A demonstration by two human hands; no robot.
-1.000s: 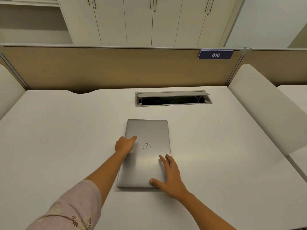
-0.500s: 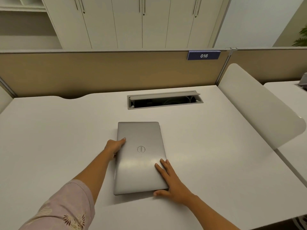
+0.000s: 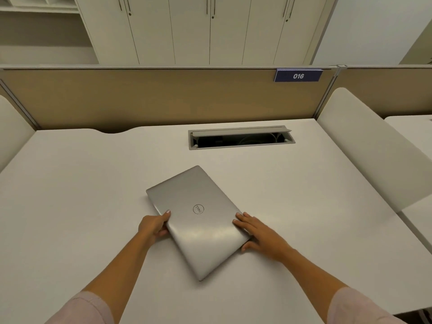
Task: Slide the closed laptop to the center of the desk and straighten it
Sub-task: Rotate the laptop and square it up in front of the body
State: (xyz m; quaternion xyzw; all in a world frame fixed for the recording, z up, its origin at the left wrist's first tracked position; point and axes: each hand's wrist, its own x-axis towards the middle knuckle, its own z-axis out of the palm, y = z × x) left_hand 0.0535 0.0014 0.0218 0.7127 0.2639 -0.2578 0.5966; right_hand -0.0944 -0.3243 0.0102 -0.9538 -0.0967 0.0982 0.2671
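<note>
A closed silver laptop [image 3: 198, 218] lies flat on the white desk [image 3: 81, 183], turned at an angle so one corner points toward me. My left hand [image 3: 153, 226] grips its left long edge, thumb on the lid and fingers curled under the side. My right hand [image 3: 259, 232] rests against the right long edge, fingertips on the lid and thumb at the side. Both forearms reach in from the bottom of the view.
A grey cable tray [image 3: 240, 137] is sunk into the desk behind the laptop, its flap raised. A tan partition [image 3: 163, 97] with a blue "016" label [image 3: 298, 76] closes the back. White side dividers [image 3: 374, 146] stand at both ends of the desk.
The laptop has turned from nearly straight to a diagonal, its far end swinging left. My left hand slid down the left edge, and my right hand moved to the right edge.
</note>
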